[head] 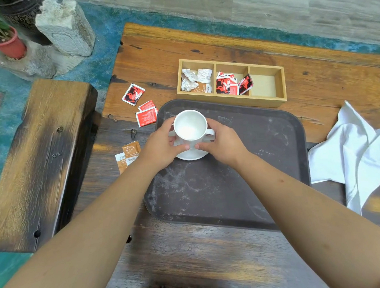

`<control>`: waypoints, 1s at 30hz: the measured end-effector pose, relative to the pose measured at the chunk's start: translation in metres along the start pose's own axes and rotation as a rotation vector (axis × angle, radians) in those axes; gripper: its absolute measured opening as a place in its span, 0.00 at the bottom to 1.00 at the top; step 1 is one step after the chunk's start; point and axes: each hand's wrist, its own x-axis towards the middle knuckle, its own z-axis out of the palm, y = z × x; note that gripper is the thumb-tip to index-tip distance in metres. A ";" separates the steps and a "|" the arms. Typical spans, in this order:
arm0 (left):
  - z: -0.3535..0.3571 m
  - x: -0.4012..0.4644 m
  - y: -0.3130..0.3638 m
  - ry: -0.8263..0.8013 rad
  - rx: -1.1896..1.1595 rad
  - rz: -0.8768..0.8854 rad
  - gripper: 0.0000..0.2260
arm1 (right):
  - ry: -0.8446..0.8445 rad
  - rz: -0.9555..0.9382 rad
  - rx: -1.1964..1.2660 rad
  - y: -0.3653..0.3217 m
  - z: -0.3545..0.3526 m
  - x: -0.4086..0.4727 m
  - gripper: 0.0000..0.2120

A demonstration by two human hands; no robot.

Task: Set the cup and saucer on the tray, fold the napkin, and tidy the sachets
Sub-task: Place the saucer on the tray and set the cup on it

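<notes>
Both bare hands are closed around a white ceramic cup (190, 125) that stands upright on a round white saucer (192, 155), the left hand (162, 145) cupping the near left side and the right hand (223, 142) the near right, thumbs almost meeting in front. Cup and saucer sit toward the far left corner of a dark brown rectangular plastic tray (251, 162), which lies on a worn, dark-stained wooden table (190, 254); I cannot tell whether the saucer rests fully on the tray or is lifted a touch. Just beyond the tray stands a pale wooden box with three compartments (231, 82): crumpled white and tan sachets (195, 80) fill the left one, red-and-black sachets (233, 84) the middle one. Loose on the table to the tray's left lie three red sachets (142, 106), and nearer, two tan sachets (128, 156) beside the left wrist. A crumpled white cloth napkin (356, 148) lies unfolded at the tray's right edge. A stone block (65, 27) and a red plant pot (10, 45) stand on the floor beyond.
</notes>
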 end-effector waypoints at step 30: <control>0.163 -0.048 0.145 -0.241 0.686 0.272 0.10 | 0.210 0.214 -0.344 0.150 -0.137 -0.146 0.12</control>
